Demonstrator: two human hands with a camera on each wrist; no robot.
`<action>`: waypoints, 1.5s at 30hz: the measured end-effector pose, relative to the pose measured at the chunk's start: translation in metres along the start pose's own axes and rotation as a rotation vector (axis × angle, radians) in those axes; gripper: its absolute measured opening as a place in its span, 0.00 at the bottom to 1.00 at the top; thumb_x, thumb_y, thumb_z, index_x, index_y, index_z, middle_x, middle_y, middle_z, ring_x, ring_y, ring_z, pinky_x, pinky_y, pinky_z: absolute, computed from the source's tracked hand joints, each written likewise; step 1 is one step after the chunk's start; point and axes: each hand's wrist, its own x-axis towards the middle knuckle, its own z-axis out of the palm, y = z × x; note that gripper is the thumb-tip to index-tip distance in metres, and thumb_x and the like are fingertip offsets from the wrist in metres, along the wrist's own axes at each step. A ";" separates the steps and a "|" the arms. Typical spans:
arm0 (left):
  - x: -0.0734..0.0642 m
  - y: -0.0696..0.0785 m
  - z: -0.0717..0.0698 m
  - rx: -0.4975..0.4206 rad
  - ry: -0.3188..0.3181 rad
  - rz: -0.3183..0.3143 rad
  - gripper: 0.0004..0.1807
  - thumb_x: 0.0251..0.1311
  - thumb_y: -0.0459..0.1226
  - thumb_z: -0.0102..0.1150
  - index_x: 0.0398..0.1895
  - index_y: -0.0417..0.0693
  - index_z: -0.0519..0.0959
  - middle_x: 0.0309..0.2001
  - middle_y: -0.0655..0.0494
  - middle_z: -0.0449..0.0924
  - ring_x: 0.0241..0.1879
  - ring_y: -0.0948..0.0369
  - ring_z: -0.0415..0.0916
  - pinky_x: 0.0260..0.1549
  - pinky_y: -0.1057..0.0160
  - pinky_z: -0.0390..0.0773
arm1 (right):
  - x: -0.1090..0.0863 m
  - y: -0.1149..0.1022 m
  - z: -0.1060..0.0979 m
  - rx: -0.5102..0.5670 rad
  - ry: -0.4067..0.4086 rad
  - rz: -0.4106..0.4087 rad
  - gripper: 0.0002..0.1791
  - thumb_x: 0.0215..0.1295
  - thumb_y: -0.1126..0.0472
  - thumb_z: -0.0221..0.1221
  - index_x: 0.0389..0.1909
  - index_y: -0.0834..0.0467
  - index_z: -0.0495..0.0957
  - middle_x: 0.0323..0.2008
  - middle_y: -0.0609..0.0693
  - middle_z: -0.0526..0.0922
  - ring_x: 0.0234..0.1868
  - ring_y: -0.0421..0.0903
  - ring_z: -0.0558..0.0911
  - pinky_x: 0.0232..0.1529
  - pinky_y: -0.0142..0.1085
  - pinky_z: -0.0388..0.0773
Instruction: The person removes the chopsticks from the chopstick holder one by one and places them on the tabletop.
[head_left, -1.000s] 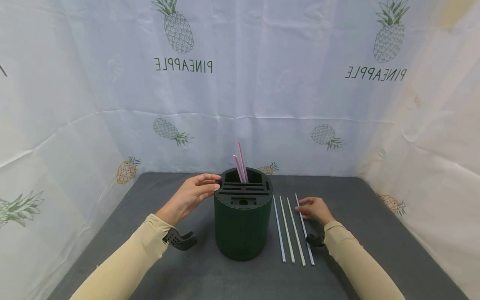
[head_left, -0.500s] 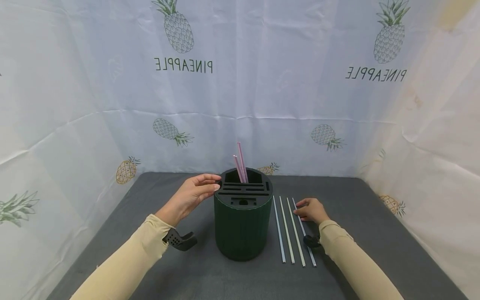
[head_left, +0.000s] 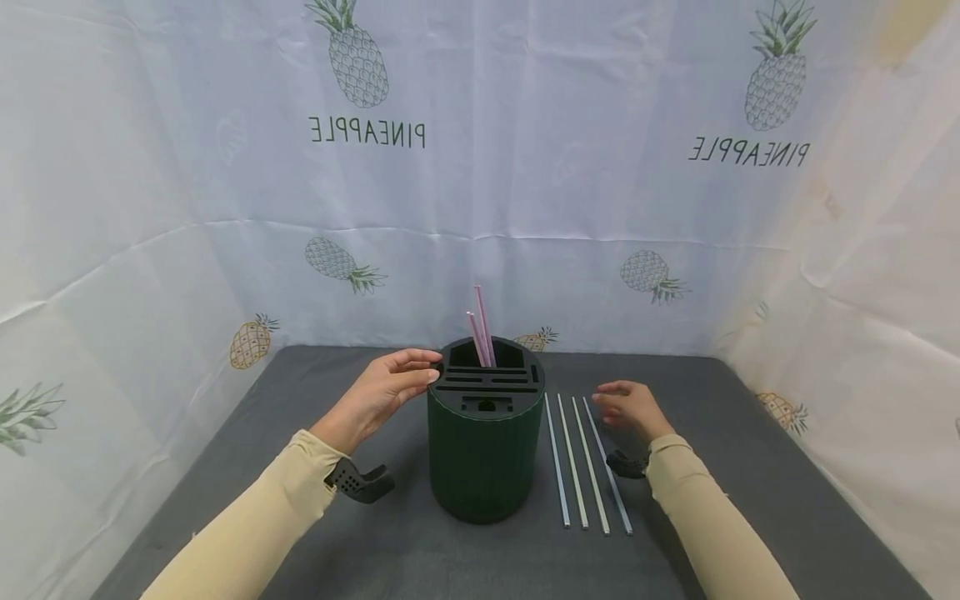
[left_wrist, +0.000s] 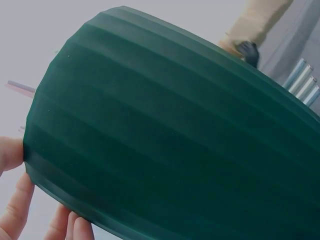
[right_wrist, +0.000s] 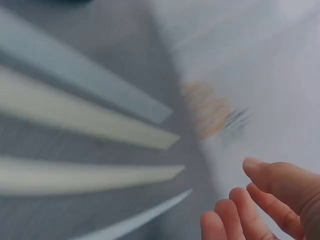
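In the head view a dark green knife block (head_left: pixel 483 450) with a slotted black top stands upright mid-table, two pink chopsticks (head_left: pixel 482 333) leaning in its rear compartment. My left hand (head_left: pixel 382 387) rests its fingertips against the block's left upper rim, fingers mostly straight. To the block's right several chopsticks lie side by side: a pale blue chopstick (head_left: pixel 557 462), two pale yellow chopsticks (head_left: pixel 592 462), and another blue chopstick (head_left: pixel 611 475) at far right. Beside that one's far end is my right hand (head_left: pixel 633 408); in the right wrist view its loosely bent fingers (right_wrist: pixel 245 212) hold nothing.
A dark grey cloth (head_left: pixel 360 542) covers the table. White curtains (head_left: pixel 480 167) with printed pineapples close off the back and both sides. A black strap mount (head_left: pixel 360 481) hangs under the left wrist, and another one (head_left: pixel 626 465) under the right.
The rightmost blue chopstick's far end has shifted slightly left under my right hand's fingers. The right hand has then let go and drawn away right. My left hand has stayed put.
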 end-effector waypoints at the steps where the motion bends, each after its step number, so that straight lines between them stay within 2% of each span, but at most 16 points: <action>1: 0.000 0.000 0.000 0.000 0.000 -0.001 0.24 0.64 0.36 0.61 0.62 0.41 0.71 0.62 0.50 0.66 0.60 0.58 0.68 0.64 0.55 0.68 | -0.002 -0.009 -0.002 0.032 -0.004 -0.020 0.27 0.67 0.59 0.61 0.61 0.69 0.70 0.57 0.67 0.76 0.44 0.50 0.84 0.43 0.38 0.84; 4: -0.001 0.001 0.000 -0.001 0.000 -0.001 0.24 0.64 0.36 0.60 0.62 0.41 0.70 0.62 0.50 0.66 0.60 0.57 0.67 0.65 0.54 0.67 | -0.008 -0.042 -0.009 0.125 -0.019 -0.116 0.29 0.68 0.55 0.59 0.64 0.67 0.67 0.57 0.64 0.75 0.47 0.46 0.83 0.49 0.37 0.82; 7: -0.001 0.001 0.000 -0.001 0.002 -0.001 0.24 0.64 0.36 0.60 0.62 0.41 0.70 0.62 0.50 0.66 0.60 0.58 0.67 0.64 0.56 0.68 | -0.019 -0.078 -0.010 0.231 -0.022 -0.247 0.28 0.68 0.53 0.59 0.63 0.64 0.68 0.54 0.56 0.76 0.45 0.38 0.82 0.50 0.33 0.81; 11: -0.001 0.002 0.000 -0.002 0.006 -0.003 0.24 0.64 0.36 0.60 0.63 0.41 0.70 0.62 0.50 0.66 0.60 0.58 0.68 0.62 0.59 0.70 | -0.040 -0.124 0.000 0.410 -0.043 -0.452 0.18 0.67 0.57 0.60 0.55 0.57 0.74 0.46 0.49 0.78 0.45 0.39 0.82 0.49 0.31 0.81; 13: -0.001 0.002 0.000 -0.006 0.009 -0.002 0.24 0.64 0.35 0.60 0.63 0.40 0.70 0.61 0.50 0.66 0.59 0.58 0.68 0.61 0.60 0.72 | -0.052 -0.143 0.009 0.476 -0.077 -0.541 0.13 0.67 0.60 0.60 0.51 0.55 0.77 0.44 0.50 0.80 0.45 0.42 0.83 0.49 0.34 0.81; 16: -0.001 0.002 0.000 -0.010 0.014 -0.001 0.24 0.64 0.35 0.60 0.62 0.40 0.70 0.61 0.50 0.66 0.58 0.59 0.68 0.59 0.62 0.73 | -0.066 -0.165 0.025 0.498 -0.147 -0.635 0.10 0.67 0.65 0.59 0.48 0.55 0.79 0.42 0.51 0.81 0.45 0.43 0.84 0.51 0.36 0.81; 18: 0.000 0.002 -0.001 -0.009 0.014 0.000 0.24 0.64 0.35 0.60 0.62 0.40 0.70 0.61 0.50 0.66 0.58 0.59 0.68 0.58 0.63 0.74 | -0.071 -0.174 0.036 0.465 -0.188 -0.671 0.10 0.67 0.66 0.59 0.48 0.55 0.79 0.42 0.51 0.82 0.45 0.44 0.84 0.52 0.37 0.81; 22: 0.000 0.001 -0.001 -0.009 0.013 0.002 0.23 0.64 0.35 0.60 0.62 0.40 0.71 0.60 0.50 0.67 0.57 0.61 0.70 0.57 0.64 0.74 | -0.076 -0.183 0.055 0.356 -0.233 -0.684 0.11 0.65 0.65 0.61 0.48 0.56 0.79 0.43 0.49 0.82 0.47 0.47 0.84 0.52 0.38 0.81; 27: 0.001 0.001 0.000 -0.011 0.018 0.000 0.23 0.63 0.35 0.60 0.61 0.40 0.71 0.59 0.51 0.68 0.55 0.61 0.71 0.57 0.64 0.75 | -0.072 -0.187 0.073 0.210 -0.256 -0.631 0.16 0.62 0.62 0.64 0.50 0.61 0.78 0.46 0.54 0.82 0.49 0.54 0.83 0.51 0.40 0.81; 30: 0.001 0.000 0.000 -0.004 0.022 -0.005 0.23 0.63 0.35 0.61 0.61 0.40 0.71 0.60 0.50 0.68 0.56 0.61 0.71 0.61 0.61 0.72 | -0.068 -0.186 0.080 0.117 -0.254 -0.596 0.17 0.61 0.60 0.66 0.50 0.61 0.79 0.47 0.56 0.82 0.48 0.52 0.83 0.52 0.43 0.81; 34: 0.001 0.000 0.001 0.003 0.023 -0.008 0.24 0.64 0.36 0.60 0.62 0.40 0.71 0.61 0.49 0.67 0.57 0.59 0.70 0.65 0.55 0.68 | -0.063 -0.183 0.084 -0.001 -0.255 -0.584 0.15 0.61 0.59 0.66 0.48 0.58 0.81 0.46 0.54 0.83 0.46 0.47 0.84 0.53 0.45 0.80; 37: 0.000 0.000 0.002 0.004 0.020 -0.010 0.24 0.64 0.36 0.60 0.62 0.40 0.71 0.61 0.49 0.67 0.58 0.59 0.69 0.65 0.54 0.68 | -0.061 -0.182 0.086 -0.041 -0.271 -0.576 0.13 0.61 0.60 0.66 0.47 0.56 0.81 0.45 0.53 0.83 0.45 0.47 0.84 0.52 0.46 0.80; 45: 0.000 0.002 0.004 -0.013 0.025 -0.007 0.23 0.63 0.34 0.60 0.61 0.40 0.72 0.58 0.50 0.69 0.55 0.61 0.71 0.60 0.60 0.73 | -0.063 -0.184 0.086 -0.091 -0.305 -0.573 0.12 0.62 0.63 0.65 0.46 0.58 0.80 0.43 0.54 0.82 0.44 0.48 0.85 0.48 0.44 0.82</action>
